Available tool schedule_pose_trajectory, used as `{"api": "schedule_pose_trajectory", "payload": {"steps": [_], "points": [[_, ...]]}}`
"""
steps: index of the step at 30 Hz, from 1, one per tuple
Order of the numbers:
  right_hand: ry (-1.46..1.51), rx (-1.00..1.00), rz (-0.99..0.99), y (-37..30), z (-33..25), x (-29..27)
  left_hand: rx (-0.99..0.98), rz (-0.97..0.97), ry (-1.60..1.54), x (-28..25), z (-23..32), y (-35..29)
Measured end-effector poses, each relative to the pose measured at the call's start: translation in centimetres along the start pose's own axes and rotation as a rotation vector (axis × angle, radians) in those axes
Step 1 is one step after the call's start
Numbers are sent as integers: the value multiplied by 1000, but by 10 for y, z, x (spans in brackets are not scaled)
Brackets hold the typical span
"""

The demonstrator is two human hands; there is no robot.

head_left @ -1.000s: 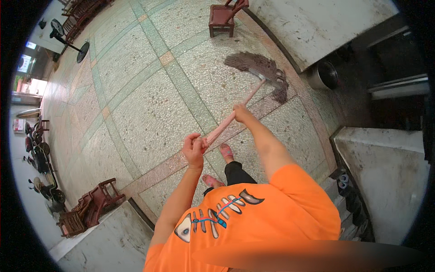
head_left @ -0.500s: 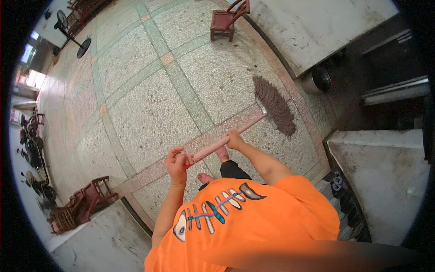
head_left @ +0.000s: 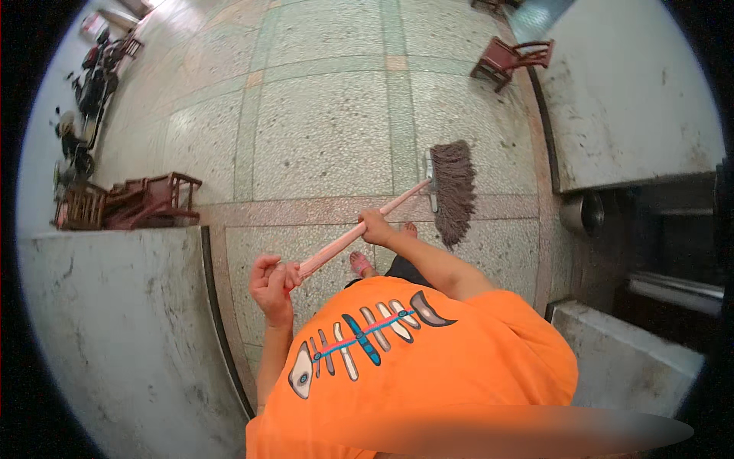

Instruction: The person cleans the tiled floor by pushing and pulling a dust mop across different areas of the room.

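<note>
A mop with a pink handle (head_left: 334,249) slants across in front of my body. Its shaggy grey-brown mop head (head_left: 454,195) lies on the tiled floor, joined to the handle by a metal clamp (head_left: 433,183). My left hand (head_left: 274,288) is curled at the handle's upper end, some of its fingers bent loosely above the grip. Farther down the handle, my right hand (head_left: 376,228) is wrapped round it, nearer the mop head. Both my feet (head_left: 362,265), in pink footwear, stand just beyond the handle.
A low red-brown wooden chair (head_left: 506,61) stands by the right wall (head_left: 634,99). Stacked wooden chairs (head_left: 145,200) sit behind the left wall (head_left: 115,306), with motorbikes (head_left: 90,96) farther off. A metal pot (head_left: 585,213) is in the recess at right.
My view has turned to the right, and the scene has swung with it. The mop head has shifted a little left and now points more straight up and down. Both hands still hold the handle.
</note>
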State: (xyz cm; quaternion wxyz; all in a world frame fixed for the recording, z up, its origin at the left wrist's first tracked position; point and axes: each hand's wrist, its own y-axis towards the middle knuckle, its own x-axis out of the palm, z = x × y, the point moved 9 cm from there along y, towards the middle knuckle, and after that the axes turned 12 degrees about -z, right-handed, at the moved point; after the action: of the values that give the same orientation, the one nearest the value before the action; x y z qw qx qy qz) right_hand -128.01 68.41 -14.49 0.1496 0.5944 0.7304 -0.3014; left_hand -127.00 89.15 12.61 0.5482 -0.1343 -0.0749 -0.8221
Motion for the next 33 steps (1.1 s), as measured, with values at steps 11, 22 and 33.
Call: {"api": "schedule_pose_trajectory", "payload": {"steps": [11, 22, 33], "points": [[-144, -304, -523, 33, -160, 146, 249, 548, 183, -82, 68, -164], [-221, -385, -824, 17, -196, 182, 274, 737, 305, -87, 86, -190], [-265, -168, -761, 19, -112, 103, 254, 504, 222, -49, 58, -111]]}}
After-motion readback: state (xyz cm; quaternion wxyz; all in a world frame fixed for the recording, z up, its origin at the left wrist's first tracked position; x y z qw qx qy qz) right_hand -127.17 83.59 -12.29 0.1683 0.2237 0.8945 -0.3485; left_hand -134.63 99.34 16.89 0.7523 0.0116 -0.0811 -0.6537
